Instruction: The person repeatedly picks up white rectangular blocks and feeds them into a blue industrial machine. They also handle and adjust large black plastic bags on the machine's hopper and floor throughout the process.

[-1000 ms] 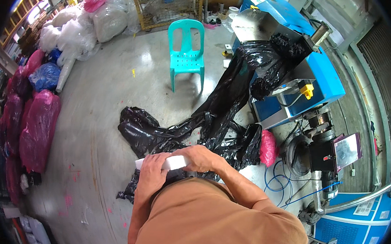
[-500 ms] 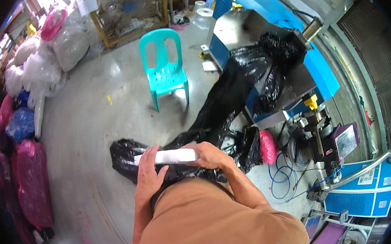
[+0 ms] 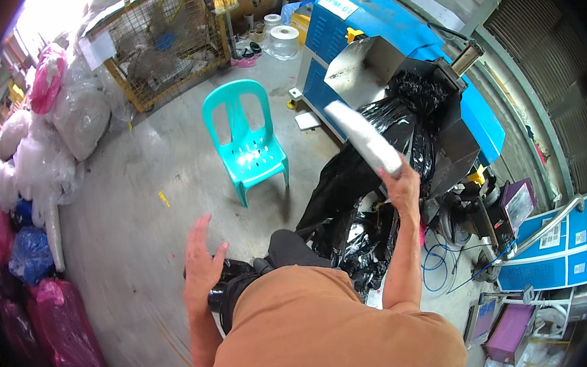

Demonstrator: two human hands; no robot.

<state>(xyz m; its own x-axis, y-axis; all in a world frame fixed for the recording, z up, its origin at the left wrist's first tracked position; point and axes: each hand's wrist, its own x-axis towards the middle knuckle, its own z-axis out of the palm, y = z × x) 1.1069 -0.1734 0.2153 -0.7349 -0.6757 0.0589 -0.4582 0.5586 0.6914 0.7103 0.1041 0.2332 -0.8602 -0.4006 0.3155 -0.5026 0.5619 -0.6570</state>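
My right hand (image 3: 402,188) grips the near end of a long white bar-shaped bundle (image 3: 362,138); what it is made of I cannot tell. The bundle slants up and left, in front of the metal mouth (image 3: 359,73) of a blue machine (image 3: 382,19). Shiny black plastic film (image 3: 338,187) spills from that mouth and trails to the floor by my legs. At the lower left, my left hand (image 3: 203,263) is raised with fingers apart and nothing in it. Behind it, more black plastic (image 3: 235,270) lies beside my leg.
A teal plastic chair (image 3: 247,158) stands ahead on the grey floor. Stuffed clear bags (image 3: 55,144) and pink bags (image 3: 69,321) line the left. A yellow mesh cage (image 3: 163,42) stands at the back. Blue hoses (image 3: 442,264) curl on the floor at right, near a purple-framed screen (image 3: 518,201).
My left hand has let go of the white bundle. My right hand has swung it forward and right toward the machine. The view has shifted, and the chair appears lower.
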